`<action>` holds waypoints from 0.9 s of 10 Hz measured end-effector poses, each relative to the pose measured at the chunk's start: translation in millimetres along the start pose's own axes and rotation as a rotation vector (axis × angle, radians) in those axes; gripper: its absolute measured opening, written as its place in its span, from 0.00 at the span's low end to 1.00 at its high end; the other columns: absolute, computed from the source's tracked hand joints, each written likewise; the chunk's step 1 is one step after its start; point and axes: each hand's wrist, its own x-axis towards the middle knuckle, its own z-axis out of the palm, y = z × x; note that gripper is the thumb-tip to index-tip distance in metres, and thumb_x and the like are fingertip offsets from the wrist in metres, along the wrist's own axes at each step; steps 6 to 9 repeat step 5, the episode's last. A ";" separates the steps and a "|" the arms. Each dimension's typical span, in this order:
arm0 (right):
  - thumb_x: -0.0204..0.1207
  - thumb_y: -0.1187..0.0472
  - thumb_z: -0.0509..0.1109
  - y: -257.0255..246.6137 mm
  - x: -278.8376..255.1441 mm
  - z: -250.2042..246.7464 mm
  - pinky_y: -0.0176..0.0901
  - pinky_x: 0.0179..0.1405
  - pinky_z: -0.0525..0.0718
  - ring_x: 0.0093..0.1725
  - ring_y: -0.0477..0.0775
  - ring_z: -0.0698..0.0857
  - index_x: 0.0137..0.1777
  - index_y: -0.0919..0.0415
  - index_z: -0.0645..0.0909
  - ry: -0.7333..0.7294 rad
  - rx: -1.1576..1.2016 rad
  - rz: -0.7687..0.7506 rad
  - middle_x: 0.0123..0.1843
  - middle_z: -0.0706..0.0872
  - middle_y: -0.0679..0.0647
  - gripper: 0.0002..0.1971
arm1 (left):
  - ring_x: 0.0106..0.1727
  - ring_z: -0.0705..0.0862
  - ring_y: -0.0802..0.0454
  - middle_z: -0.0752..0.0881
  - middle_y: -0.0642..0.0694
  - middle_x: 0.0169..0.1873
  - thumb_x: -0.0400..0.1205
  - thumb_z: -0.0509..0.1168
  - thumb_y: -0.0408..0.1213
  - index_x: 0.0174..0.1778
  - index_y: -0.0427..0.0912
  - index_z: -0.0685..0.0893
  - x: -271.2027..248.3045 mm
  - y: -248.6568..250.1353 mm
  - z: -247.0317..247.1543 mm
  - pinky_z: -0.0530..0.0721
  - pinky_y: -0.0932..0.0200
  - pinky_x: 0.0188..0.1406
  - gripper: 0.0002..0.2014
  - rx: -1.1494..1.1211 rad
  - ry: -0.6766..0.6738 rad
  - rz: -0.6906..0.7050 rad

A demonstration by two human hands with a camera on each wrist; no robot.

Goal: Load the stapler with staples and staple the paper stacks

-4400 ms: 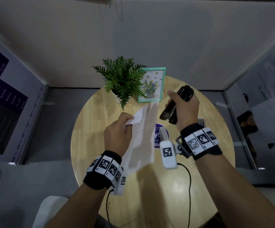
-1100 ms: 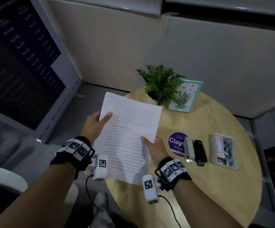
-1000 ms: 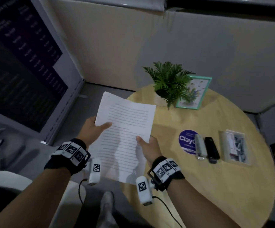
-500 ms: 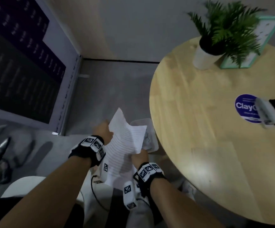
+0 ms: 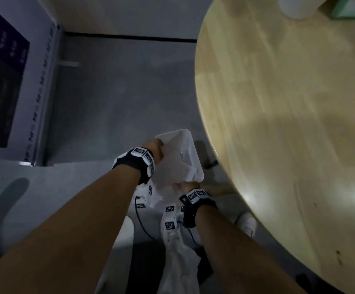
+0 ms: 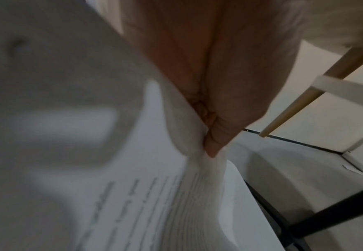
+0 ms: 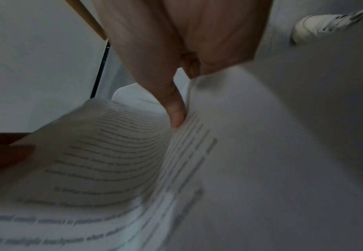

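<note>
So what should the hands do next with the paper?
Probably let go: both hands, left hand and right hand, pinch the bent paper stack right over the white bin on the floor beside the table, so it should drop inside.

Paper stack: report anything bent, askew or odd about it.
The paper stack is bowed into a trough, not flat, pinched between the left hand and right hand over a white bin on the floor beside the table.

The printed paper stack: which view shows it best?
The right wrist view: the paper stack fills it, text lines visible, bowed between the right hand and the other. The left wrist view is blurrier. The head view shows only a pale crumple at a white bin.
</note>
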 end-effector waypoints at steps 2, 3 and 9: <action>0.80 0.57 0.68 -4.0 14.6 -5.0 0.31 0.35 0.72 0.62 0.52 0.76 0.77 0.69 0.68 -0.041 0.185 0.094 0.78 0.72 0.65 0.28 | 0.75 0.73 0.38 0.72 0.35 0.76 0.79 0.70 0.36 0.80 0.37 0.64 20.8 -8.4 -4.7 0.72 0.50 0.71 0.34 -0.034 -0.007 -0.092; 0.77 0.61 0.71 -1.5 11.0 -3.3 0.47 0.59 0.82 0.54 0.53 0.74 0.76 0.68 0.69 -0.077 0.278 0.133 0.74 0.75 0.64 0.29 | 0.68 0.81 0.35 0.77 0.33 0.72 0.74 0.73 0.27 0.80 0.40 0.65 22.8 -24.4 -7.8 0.81 0.42 0.65 0.38 -0.070 -0.060 -0.160; 0.73 0.67 0.68 11.9 22.3 7.3 0.49 0.43 0.90 0.39 0.59 0.87 0.59 0.64 0.78 -0.114 0.507 0.169 0.51 0.85 0.63 0.14 | 0.60 0.86 0.34 0.85 0.29 0.60 0.77 0.65 0.19 0.73 0.38 0.75 37.5 -40.3 4.2 0.85 0.40 0.61 0.27 -0.426 -0.002 -0.115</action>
